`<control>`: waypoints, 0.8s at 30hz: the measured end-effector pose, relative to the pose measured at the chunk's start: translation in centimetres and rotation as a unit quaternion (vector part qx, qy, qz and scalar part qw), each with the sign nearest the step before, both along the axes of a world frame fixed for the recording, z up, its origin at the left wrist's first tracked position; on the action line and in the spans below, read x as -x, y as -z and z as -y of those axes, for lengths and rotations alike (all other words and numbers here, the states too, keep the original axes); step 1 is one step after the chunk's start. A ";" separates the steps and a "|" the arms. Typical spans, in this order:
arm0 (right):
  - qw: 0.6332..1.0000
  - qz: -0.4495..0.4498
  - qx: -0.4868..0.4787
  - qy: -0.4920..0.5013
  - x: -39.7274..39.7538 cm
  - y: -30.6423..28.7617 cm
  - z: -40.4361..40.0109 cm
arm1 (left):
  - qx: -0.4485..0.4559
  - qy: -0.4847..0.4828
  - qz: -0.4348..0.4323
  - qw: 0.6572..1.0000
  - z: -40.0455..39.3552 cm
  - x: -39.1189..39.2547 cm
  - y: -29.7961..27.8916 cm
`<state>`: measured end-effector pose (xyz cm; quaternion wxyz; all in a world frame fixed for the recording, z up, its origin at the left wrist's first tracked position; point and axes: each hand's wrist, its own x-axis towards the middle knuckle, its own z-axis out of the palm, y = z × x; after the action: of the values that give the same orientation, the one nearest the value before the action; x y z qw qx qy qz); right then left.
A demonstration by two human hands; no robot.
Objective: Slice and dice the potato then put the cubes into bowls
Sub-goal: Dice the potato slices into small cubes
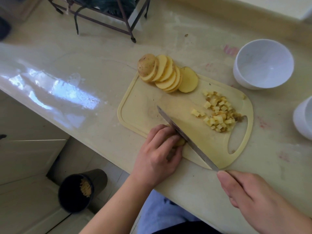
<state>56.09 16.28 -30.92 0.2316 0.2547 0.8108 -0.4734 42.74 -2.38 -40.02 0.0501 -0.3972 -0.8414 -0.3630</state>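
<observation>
Knife (pixel 185 137) in rt hand (pixel 256 195) (lft hand (pixel 158 149) steadies slice (pixel 179 142)).

No readable text, labels, brands or numbers anywhere in the view.

The long steel knife blade (pixel 185 139), in the lower middle of the frame, carries a dark band of marking along its flat near the spine, but it is too blurred to make out as letters. The pale glossy worktop (pixel 84 85) has faint pink smudges at the upper right and right of the frame, near the white round bowl (pixel 263 65); these are stains, not characters. The cream plastic cutting board (pixel 217 146) in the centre and the bowl itself are plain, with no print that can be told.
</observation>
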 end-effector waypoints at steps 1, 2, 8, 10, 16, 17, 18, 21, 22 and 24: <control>1.000 0.001 0.004 0.006 -0.1 0.1 0.0 | -0.001 -0.001 0.000 1.000 0.0 0.0 0.0; 1.000 0.002 0.008 0.010 -0.1 0.1 -0.1 | -0.002 -0.002 -0.001 1.000 0.0 0.0 0.0; 1.000 0.006 0.020 0.015 -0.2 -0.2 -0.1 | -0.005 -0.009 -0.005 1.000 0.1 -0.1 0.1; 0.999 0.014 0.039 0.019 -0.2 -0.6 0.0 | -0.009 -0.009 -0.007 1.000 0.1 -0.2 0.1; 0.999 0.017 0.041 0.006 -0.3 -1.2 0.0 | -0.015 -0.008 -0.001 1.000 0.2 -0.2 0.2; 0.999 0.015 0.032 0.001 -0.4 -1.2 0.0 | -0.015 -0.008 0.001 1.000 0.3 -0.2 0.2; 1.000 0.015 0.024 -0.003 -0.4 -1.1 0.0 | -0.015 -0.008 0.002 1.000 0.3 -0.2 0.2; 1.000 0.014 0.011 -0.008 -0.8 -1.1 -0.1 | -0.015 -0.007 0.006 1.000 0.2 -0.1 0.2; 1.000 0.015 0.010 -0.006 -1.0 -1.2 -0.1 | -0.016 -0.007 0.006 1.000 0.2 -0.1 0.1; 1.000 0.020 0.012 -0.003 -1.4 -1.3 -0.2 | -0.016 -0.006 0.006 1.000 0.2 -0.1 0.1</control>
<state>57.44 16.50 -29.60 0.2522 0.2592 0.8009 -0.4773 42.82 -2.54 -40.14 0.0537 -0.3889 -0.8382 -0.3786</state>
